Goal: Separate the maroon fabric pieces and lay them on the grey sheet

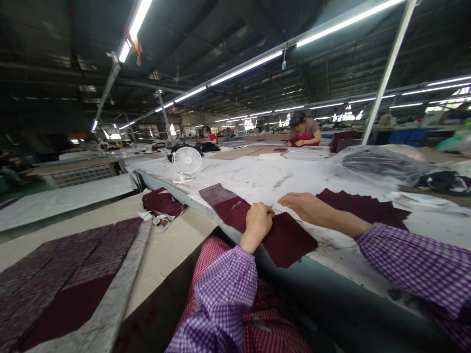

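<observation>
Maroon fabric pieces [289, 240] lie along the near edge of the white-covered table, one corner hanging over the edge. A speckled grey-maroon section [218, 193] shows at their far left end. My left hand [258, 224] is closed on the maroon fabric near its middle, the fingertips partly hidden. Just to the right, my right hand [307, 207] is stretched out with its fingers extended and nothing visible in it. Whether its fingertips touch the table cannot be made out. Beyond my right forearm is a fanned stack of maroon fabric pieces [362, 206].
At left, speckled maroon panels [77, 264] cover a lower surface, near a crumpled maroon bundle [162, 202]. A small white fan [187, 161] stands on the table [250, 176]. Clear plastic sheeting [382, 164] lies at right. A co-worker [305, 130] bends over the far side.
</observation>
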A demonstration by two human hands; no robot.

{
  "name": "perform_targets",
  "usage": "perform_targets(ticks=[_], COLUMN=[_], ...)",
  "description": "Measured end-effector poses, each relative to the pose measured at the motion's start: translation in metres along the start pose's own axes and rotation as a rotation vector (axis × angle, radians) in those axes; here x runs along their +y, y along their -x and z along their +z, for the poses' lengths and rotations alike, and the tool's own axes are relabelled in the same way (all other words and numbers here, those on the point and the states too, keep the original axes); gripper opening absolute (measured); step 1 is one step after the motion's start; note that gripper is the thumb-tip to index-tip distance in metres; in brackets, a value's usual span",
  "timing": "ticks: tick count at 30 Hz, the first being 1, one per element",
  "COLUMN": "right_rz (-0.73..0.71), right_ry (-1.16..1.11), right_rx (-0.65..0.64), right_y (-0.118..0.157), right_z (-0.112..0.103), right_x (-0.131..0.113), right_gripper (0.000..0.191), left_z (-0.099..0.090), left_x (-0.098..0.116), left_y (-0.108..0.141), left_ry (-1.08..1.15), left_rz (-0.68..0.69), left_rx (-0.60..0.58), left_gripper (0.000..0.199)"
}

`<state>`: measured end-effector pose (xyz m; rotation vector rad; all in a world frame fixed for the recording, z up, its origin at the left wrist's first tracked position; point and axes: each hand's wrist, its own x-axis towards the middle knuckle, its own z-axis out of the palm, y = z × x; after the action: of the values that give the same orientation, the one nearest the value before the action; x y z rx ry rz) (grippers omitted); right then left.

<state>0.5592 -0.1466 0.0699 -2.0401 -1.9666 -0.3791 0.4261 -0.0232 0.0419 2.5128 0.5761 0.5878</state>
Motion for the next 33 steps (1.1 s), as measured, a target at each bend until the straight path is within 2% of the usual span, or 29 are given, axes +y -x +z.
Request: perform_targets(ticks=[3, 6, 10, 14, 17, 21, 26, 33], right_rz=[0.026, 0.085, 0.097, 0.049, 0.024, 0.033, 0.034, 0.006], right_ry=[-0.022, 0.041, 0.077, 0.066, 0.044, 0.027, 0.013, 0.074], right_rx=[0.017, -0.029, -0.126, -0.122, -0.114, -0.1, -0.118, -0.266], right_y=[-0.001, 0.002, 0.007, 0.011, 0.013, 0.015, 0.015, 0.013], right_z=[0.002, 0.012, 0.029, 0.036, 0.037, 0.039, 0.036, 0.022], right_x=[-0.002, 0.001, 0.01, 0.017, 0.019, 0.019, 0.019, 0.014], right_gripper=[0.03, 0.029, 0.03, 0.031, 0.033, 0.033, 0.037, 0.048], left_z=[0.006, 0.011, 0.015, 0.012, 0.006, -0.004, -0.007, 0.0], left_x=[0.008, 0.011, 0.009, 0.006, 0.001, -0.009, -0.016, -0.019], left_y=[-0.009, -0.013, -0.01, -0.003, 0.002, 0.011, 0.024, 0.035], left_ry=[0.023, -0.036, -0.128, -0.152, -0.122, -0.085, -0.147, -0.318], left_rz=[-0.054, -0.072, -0.022, 0.037, 0.012, 0.001, 0.13, 0.265], left_rx=[-0.043, -0.043, -0.007, -0.025, -0.055, -0.036, -0.006, 0.047], left_gripper=[0.022, 0.023, 0.024, 0.019, 0.017, 0.017, 0.02, 0.029])
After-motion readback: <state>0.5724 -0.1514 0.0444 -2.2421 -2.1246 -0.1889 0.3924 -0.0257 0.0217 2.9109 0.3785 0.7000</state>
